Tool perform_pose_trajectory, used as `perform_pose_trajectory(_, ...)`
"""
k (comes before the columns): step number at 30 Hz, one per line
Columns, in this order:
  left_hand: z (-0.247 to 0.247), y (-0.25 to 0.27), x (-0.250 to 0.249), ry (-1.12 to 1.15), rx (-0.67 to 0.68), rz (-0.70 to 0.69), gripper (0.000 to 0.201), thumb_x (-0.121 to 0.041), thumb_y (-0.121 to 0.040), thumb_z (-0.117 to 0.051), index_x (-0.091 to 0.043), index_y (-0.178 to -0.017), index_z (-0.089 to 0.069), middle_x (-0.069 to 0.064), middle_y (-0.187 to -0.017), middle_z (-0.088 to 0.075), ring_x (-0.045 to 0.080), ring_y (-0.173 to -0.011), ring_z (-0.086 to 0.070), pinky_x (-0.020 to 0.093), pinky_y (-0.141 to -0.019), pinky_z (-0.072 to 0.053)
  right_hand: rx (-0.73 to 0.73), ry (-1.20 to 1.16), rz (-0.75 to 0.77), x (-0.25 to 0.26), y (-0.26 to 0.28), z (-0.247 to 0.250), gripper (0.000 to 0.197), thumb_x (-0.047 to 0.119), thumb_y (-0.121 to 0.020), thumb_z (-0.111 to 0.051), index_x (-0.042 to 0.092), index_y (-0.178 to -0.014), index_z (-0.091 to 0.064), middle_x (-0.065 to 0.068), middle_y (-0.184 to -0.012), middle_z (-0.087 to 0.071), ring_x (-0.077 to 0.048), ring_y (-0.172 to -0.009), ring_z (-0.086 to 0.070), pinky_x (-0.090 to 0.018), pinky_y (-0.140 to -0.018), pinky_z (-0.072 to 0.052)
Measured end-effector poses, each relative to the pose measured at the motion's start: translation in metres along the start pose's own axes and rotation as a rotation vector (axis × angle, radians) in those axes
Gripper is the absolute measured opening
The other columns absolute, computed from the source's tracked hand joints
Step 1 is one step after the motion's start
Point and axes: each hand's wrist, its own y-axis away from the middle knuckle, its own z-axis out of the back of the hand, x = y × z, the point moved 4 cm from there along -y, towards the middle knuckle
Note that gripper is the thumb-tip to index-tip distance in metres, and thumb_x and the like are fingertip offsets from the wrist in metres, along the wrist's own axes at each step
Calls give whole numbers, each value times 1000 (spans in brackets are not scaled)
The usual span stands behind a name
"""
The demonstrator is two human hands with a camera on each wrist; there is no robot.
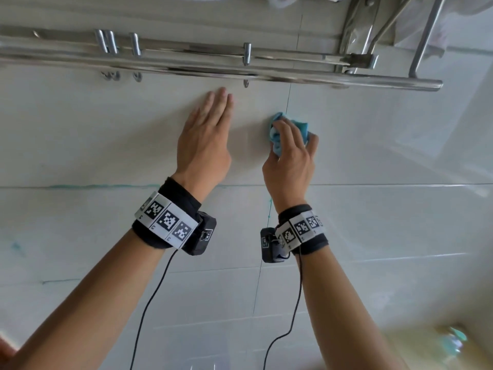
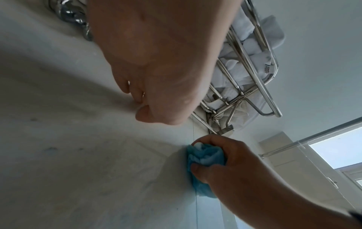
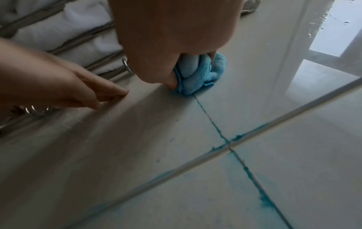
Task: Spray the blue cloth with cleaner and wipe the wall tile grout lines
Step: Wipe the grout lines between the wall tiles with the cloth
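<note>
My right hand (image 1: 292, 145) grips a bunched blue cloth (image 1: 277, 140) and presses it against the pale tiled wall, right on the vertical grout line (image 1: 289, 100). The same cloth (image 2: 205, 159) shows in the left wrist view, and in the right wrist view the cloth (image 3: 199, 75) sits at the top of a blue-stained vertical grout line (image 3: 215, 127). That line crosses a horizontal grout line (image 3: 176, 170) with blue smears. My left hand (image 1: 210, 121) lies flat on the tile to the left of the cloth, fingers straight and holding nothing.
A steel towel rail with hooks (image 1: 213, 65) runs across the wall just above both hands. A steel rack with folded white towels (image 2: 246, 65) hangs at the upper right. A horizontal grout line (image 1: 93, 186) passes below the hands. A window (image 2: 336, 150) is at the right.
</note>
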Motion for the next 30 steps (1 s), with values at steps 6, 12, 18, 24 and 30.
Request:
perform_pose_trajectory(6, 0, 2, -2, 15, -9, 13, 85, 9, -92, -43, -14, -167, -11, 2, -175, -3, 20, -161, -4, 37, -131, -10, -66, -146, -74, 2, -25, 7, 52, -8, -83, -60, 26, -121, -67, 20, -123, -67, -24, -109, -50, -15, -57, -36)
perform_pose_trajectory(12, -5, 2, -8, 19, -35, 57, 84, 11, -90, -44, -12, -166, -16, 2, -175, -7, 21, -161, -8, 39, -130, -16, -125, -133, -53, 5, -35, -2, 58, -12, -77, -52, 25, -121, -66, 19, -123, -64, -23, -109, -42, -36, -66, -53)
perform_pose_trajectory(18, -18, 8, -23, 28, -51, 130, 81, 6, -93, -39, -12, -166, -10, 3, -175, -2, 20, -161, -4, 37, -130, -15, -95, -159, -71, -9, -3, -8, 59, -14, -77, -56, 21, -123, -69, 18, -135, -64, -28, -112, -43, -41, -77, -55)
perform_pose_trajectory(24, -22, 10, -28, 21, -56, 149, 82, 7, -92, -43, -12, -166, -15, 4, -175, -6, 21, -161, -8, 41, -129, -21, -111, -251, 3, -16, -38, 8, 49, -9, -83, -63, 18, -124, -70, 12, -131, -67, -32, -105, -57, -24, -83, -44)
perform_pose_trajectory(30, -24, 8, -31, -5, -60, 170, 82, 8, -90, -45, -9, -165, -17, 6, -174, -8, 23, -161, -10, 41, -129, -21, -95, -133, 12, -9, -35, 0, 55, -11, -82, -58, 19, -128, -67, 11, -134, -65, -34, -112, -50, -35, -77, -51)
